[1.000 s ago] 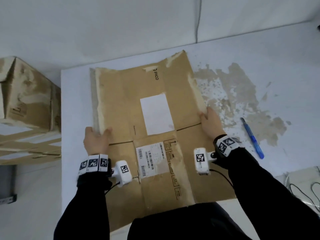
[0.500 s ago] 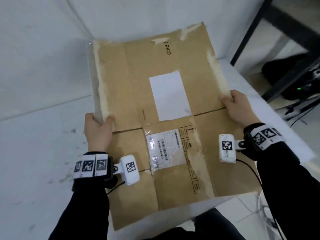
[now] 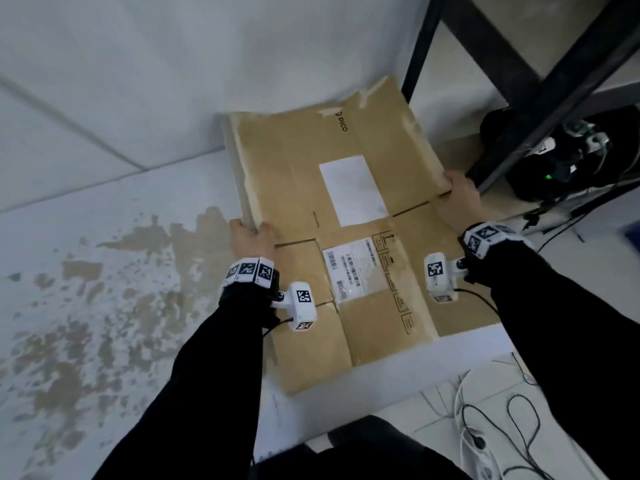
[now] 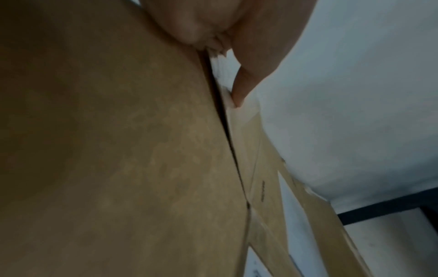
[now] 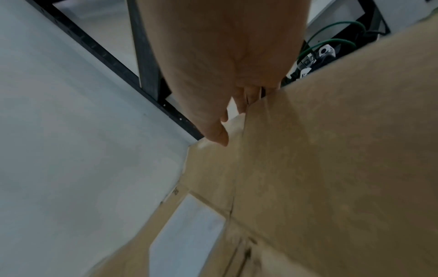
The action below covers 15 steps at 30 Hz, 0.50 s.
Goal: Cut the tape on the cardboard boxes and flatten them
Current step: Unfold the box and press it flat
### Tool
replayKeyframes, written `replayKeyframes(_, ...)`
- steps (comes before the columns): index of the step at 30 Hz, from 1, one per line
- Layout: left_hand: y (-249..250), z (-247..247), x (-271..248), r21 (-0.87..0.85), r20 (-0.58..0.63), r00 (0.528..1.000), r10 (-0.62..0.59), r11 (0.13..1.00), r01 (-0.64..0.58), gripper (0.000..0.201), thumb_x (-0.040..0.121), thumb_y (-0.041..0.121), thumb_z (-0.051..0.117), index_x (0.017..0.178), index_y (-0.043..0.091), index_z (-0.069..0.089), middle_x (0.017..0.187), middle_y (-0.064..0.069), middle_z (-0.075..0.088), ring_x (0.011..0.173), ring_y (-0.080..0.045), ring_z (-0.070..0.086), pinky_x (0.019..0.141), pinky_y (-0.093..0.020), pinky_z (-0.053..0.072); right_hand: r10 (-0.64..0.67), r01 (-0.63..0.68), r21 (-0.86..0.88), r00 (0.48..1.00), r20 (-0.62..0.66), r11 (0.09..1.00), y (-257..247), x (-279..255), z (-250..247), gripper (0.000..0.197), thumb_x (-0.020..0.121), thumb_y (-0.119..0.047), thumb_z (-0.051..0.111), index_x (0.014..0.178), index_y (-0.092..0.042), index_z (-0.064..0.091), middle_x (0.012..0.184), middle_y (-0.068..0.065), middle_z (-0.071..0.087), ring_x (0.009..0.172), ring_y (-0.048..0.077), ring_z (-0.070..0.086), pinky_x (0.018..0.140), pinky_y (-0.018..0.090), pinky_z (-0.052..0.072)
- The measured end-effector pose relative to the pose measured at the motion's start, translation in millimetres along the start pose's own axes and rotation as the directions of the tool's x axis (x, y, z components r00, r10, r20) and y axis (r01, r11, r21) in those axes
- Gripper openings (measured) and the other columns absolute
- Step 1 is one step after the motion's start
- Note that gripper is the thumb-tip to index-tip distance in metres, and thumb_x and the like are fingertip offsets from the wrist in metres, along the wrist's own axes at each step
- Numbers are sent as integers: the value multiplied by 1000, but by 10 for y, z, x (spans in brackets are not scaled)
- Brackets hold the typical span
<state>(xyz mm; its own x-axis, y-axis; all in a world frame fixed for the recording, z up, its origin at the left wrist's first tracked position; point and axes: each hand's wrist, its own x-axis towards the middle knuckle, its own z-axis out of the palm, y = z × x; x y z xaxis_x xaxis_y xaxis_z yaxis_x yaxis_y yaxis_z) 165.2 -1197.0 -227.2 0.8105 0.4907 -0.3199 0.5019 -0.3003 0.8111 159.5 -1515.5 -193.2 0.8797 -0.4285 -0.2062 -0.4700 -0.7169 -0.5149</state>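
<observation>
A flattened brown cardboard box point(image 3: 349, 216) with a white patch and a shipping label is held up off the white table point(image 3: 104, 237), past its right end. My left hand point(image 3: 251, 233) grips the box's left edge, thumb on top and fingers underneath. My right hand point(image 3: 457, 199) grips the right edge the same way. The left wrist view shows my thumb point(image 4: 239, 90) on the cardboard point(image 4: 118, 150) beside a flap slit. In the right wrist view my thumb point(image 5: 218, 135) lies on the cardboard point(image 5: 331, 168) and the fingers curl under its edge.
A black metal rack point(image 3: 540, 84) stands at the right, with dark equipment and cables point(image 3: 571, 157) on its lower shelf. Loose cables point(image 3: 502, 427) lie on the floor at the bottom right. The white table has worn brown patches point(image 3: 86, 306). A white wall point(image 3: 173, 64) is behind.
Both hands have carried the flattened box from over the table to the right, toward the black rack. The view has swung right; the other boxes and the blue pen are out of sight.
</observation>
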Motion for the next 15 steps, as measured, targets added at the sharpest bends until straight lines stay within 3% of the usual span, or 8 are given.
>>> replayKeyframes(2, -35, 114, 12, 27, 5, 1000, -25, 999, 25, 28, 89, 14, 61, 107, 6, 41, 99, -12, 53, 87, -26, 55, 69, -27, 37, -6, 8, -53, 999, 38, 999, 106, -40, 131, 57, 90, -16, 54, 143, -9, 33, 146, 19, 27, 132, 38, 32, 105, 44, 33)
replayKeyframes(5, -85, 220, 22, 63, 44, 999, 19, 998, -22, 69, 78, 7, 68, 134, 5, 28, 131, -18, 39, 111, -30, 47, 91, -35, 43, 53, -37, -98, 984, 169, 994, 156, -198, 402, 72, 87, -34, 57, 145, -8, 25, 151, 19, 19, 139, 37, 20, 112, 53, 23)
replayKeyframes(8, -148, 229, 9, 408, 85, 991, 104, 904, -130, 99, 65, 26, 82, 141, 2, 24, 142, -19, 28, 130, -37, 30, 107, -45, 31, 105, -45, -176, 933, 345, 983, 164, -380, 666, 87, 77, -54, 62, 146, -29, 15, 157, 11, -5, 144, 35, -9, 107, 70, 4)
replayKeyframes(11, -204, 220, 62, 540, 114, 980, 166, 817, -201, 131, 62, 37, 86, 151, 8, -5, 152, -20, 17, 138, -35, 22, 113, -43, 18, 116, -6, -280, 918, 380, 960, 152, -444, 753, 101, 78, -63, 60, 150, -32, -4, 155, 13, -25, 141, 35, -26, 104, 72, -2)
replayKeyframes(13, -187, 234, 109, 632, 166, 972, 165, 739, -233, 128, 63, 44, 83, 152, 14, -4, 147, -19, 26, 132, -37, 29, 110, -43, 22, 121, 1, -306, 916, 382, 952, 120, -433, 731, 103, 78, -64, 58, 150, -31, -8, 154, 14, -26, 140, 37, -26, 103, 72, -1)
replayKeyframes(15, -210, 285, 163, 731, 189, 976, 107, 648, -213, 117, 63, 53, 80, 150, 17, 10, 143, -18, 29, 131, -38, 29, 109, -44, 26, 130, -4, -311, 913, 387, 951, 120, -433, 708, 103, 78, -64, 59, 150, -30, -7, 155, 14, -25, 141, 36, -25, 104, 72, -1)
